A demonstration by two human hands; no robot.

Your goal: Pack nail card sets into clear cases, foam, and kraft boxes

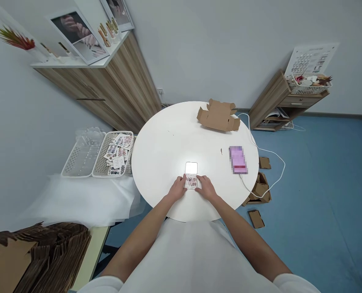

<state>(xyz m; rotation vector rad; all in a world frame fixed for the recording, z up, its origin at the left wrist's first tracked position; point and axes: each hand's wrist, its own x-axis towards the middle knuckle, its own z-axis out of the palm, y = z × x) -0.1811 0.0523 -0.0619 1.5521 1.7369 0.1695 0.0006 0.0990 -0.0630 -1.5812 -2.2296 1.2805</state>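
Note:
A small clear case of press-on nails (191,182) lies on the white round table (165,142), close to its front edge. Its lid (191,168) is raised at the far side and looks bright white. My left hand (178,189) grips the left side of the case, thumb near the hinge corner. On the right side my right hand (206,188) holds the case in the same way. Rows of pinkish nails show between the two hands. Fine detail of the nails is too small to make out.
An unfolded cardboard box (219,116) lies at the table's back. A blurred purple device (238,160) with a white cable (275,152) is on the right. White baskets (112,154) with nail cards stand left. Small cardboard boxes (260,187) are on the floor at right.

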